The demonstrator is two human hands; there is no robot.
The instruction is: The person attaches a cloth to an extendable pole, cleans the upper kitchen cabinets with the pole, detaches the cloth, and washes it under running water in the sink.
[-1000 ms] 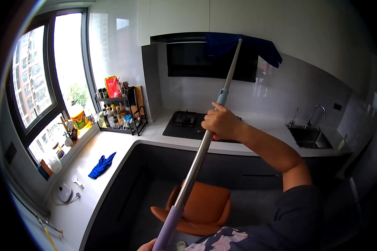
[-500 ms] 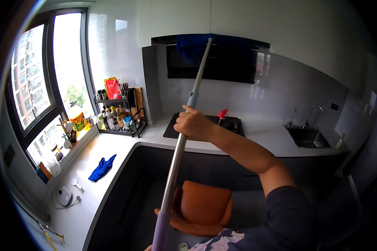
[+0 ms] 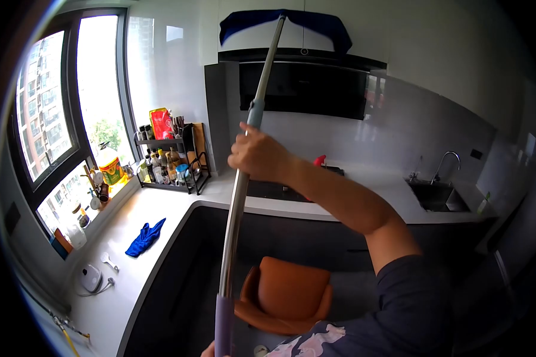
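Observation:
My right hand (image 3: 257, 153) is wrapped round the upper part of a long metal pole (image 3: 235, 220), just below its grey collar. At the bottom edge my left hand (image 3: 208, 350) shows only in part, against the pole's purple grip (image 3: 224, 324). A dark blue cloth (image 3: 321, 24) hangs from the pole's far end, spread against the white upper cabinets (image 3: 351, 30) above the black range hood (image 3: 304, 89).
A bottle and spice rack (image 3: 171, 163) stands in the corner. On the left counter (image 3: 155, 205) lie a blue cloth (image 3: 145, 238) and a small white device (image 3: 91, 278). A brown chair (image 3: 292, 288) stands below. The sink (image 3: 438, 195) is at the right.
The pole's end with the dark blue cloth has swung left, then up from the hood onto the cabinet fronts. My right hand has moved left and up with the pole.

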